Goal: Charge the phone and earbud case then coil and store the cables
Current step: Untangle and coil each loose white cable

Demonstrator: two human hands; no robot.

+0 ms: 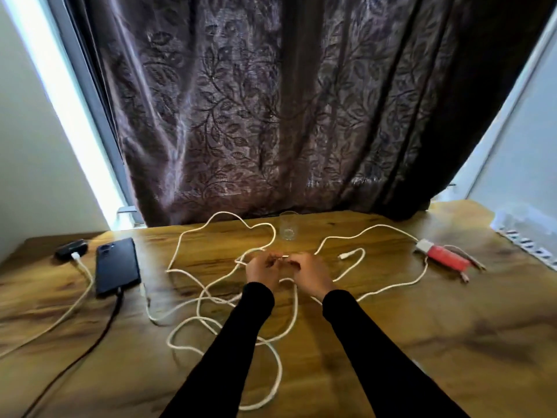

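A black phone [117,266] lies face down at the left of the wooden table [422,342], with a dark cable [90,345] plugged into its near end. Beside it sits a small black earbud case [70,249] with a white cable [77,294] plugged in. Long white cables [193,321] sprawl tangled across the middle. My left hand [262,271] and my right hand [310,274] meet at the centre, both pinching one end of a white cable between their fingertips. Another loose plug end [345,255] lies just right of my hands.
A clear drinking glass [288,226] stands behind my hands near the dark patterned curtain [271,101]. At the right lie a red power bank [446,257] with a white adapter [424,245] and short pinkish cables [470,268]. A wall with a vent [530,245] borders the far right.
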